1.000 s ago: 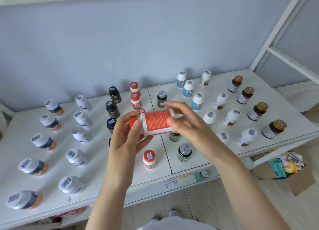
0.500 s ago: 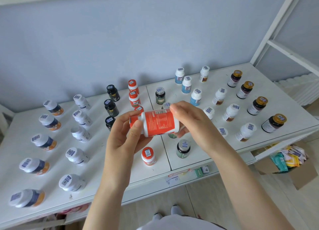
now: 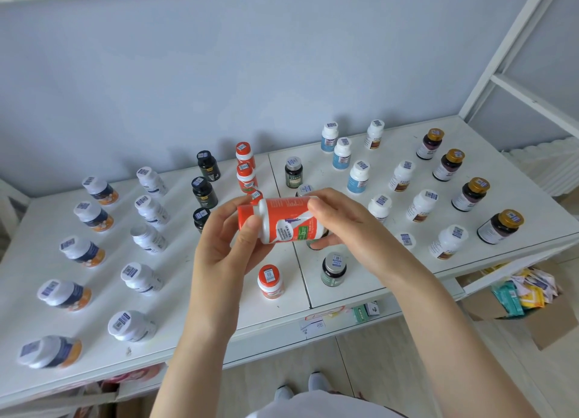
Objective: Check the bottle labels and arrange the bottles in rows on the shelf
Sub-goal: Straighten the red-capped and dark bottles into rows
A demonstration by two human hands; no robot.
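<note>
We see the orange-and-white plastic pill bottle (image 3: pixel 286 220) held in 2 hands above the white shelf (image 3: pixel 194 317), long axis left-right, orange cap (image 3: pixel 246 214) pointing left (label facing us). The left hand (image 3: pixel 219 248) pinches the cap end, fingers curled; the right hand (image 3: pixel 351 229) grips the base with curled fingers

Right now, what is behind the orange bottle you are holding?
Behind the orange bottle, held sideways by the left hand and right hand, an orange cap and a grey cap peek above it on the shelf. Their bodies and labels are covered.
</note>
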